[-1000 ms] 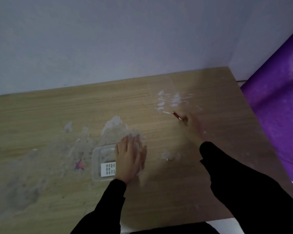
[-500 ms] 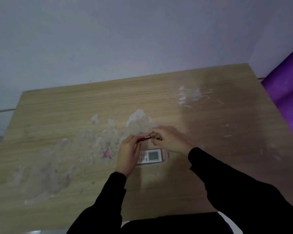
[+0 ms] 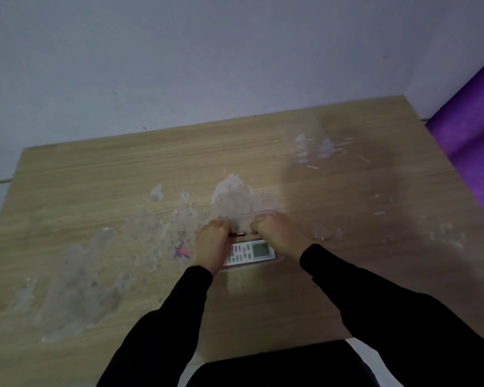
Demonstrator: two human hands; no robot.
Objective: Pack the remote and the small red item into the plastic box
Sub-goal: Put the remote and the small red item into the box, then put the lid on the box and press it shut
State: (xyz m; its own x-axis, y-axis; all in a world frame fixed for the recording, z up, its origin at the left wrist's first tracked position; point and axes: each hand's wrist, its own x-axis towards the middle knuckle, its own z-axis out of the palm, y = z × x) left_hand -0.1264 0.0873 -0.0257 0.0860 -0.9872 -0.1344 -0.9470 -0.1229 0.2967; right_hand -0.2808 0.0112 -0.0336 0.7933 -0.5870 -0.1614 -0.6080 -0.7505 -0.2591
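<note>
A clear plastic box (image 3: 266, 212) lies on the wooden table (image 3: 101, 174), its rim faint against the wood. Inside it rests a white remote (image 3: 250, 252) with a grey screen and small buttons. A small red item (image 3: 237, 234) sits just above the remote, between my two hands. My left hand (image 3: 211, 244) is curled over the box's left end and touches the red item's left end. My right hand (image 3: 274, 229) is curled at the red item's right end, over the box's far right part. Whether both hands actually grip the red item is hard to tell.
The tabletop has pale worn patches and a small red-blue mark (image 3: 181, 250) left of the box. A grey wall (image 3: 207, 57) runs behind the table. A purple surface (image 3: 470, 129) borders the right side. Black sleeves cover both arms.
My right hand fetched the red item from the far right of the table and brought it to the box. Both hands now hold it lower, just above the remote.
</note>
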